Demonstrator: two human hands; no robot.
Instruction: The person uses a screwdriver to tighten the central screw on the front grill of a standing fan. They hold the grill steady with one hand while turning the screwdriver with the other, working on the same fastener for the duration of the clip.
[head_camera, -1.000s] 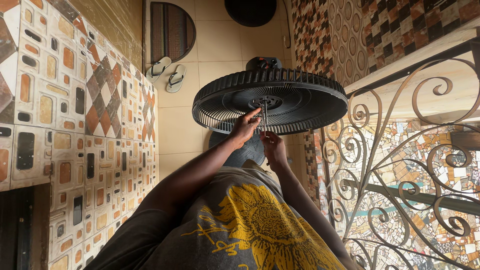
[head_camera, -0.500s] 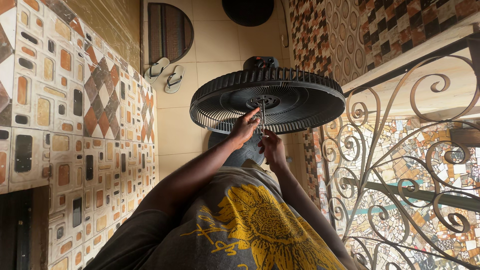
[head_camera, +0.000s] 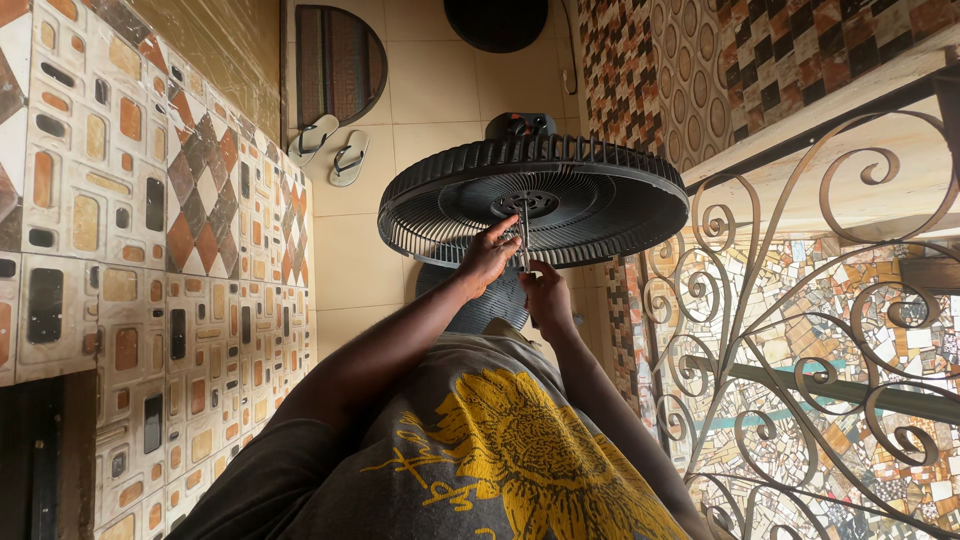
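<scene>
A black round fan grill (head_camera: 600, 215) with its motor housing (head_camera: 520, 125) behind stands over the tiled floor. A thin metal shaft (head_camera: 524, 222) sticks out of its hub toward me. My left hand (head_camera: 487, 258) pinches the shaft from the left with its fingertips. My right hand (head_camera: 547, 297) sits just below and right of it, fingers closed around the shaft's near end. Both forearms reach out over my grey shirt with a yellow sunflower print (head_camera: 520, 450).
A pair of pale sandals (head_camera: 330, 150) and an oval striped mat (head_camera: 345, 60) lie on the beige floor beyond the fan. A patterned tiled wall (head_camera: 150, 250) runs on the left, a black scrolled iron railing (head_camera: 800, 330) on the right. A dark grey-blue piece (head_camera: 485, 305) lies under the grill.
The grill has shifted slightly left and tilted a little. Both hands stay at the shaft, with small finger movements only.
</scene>
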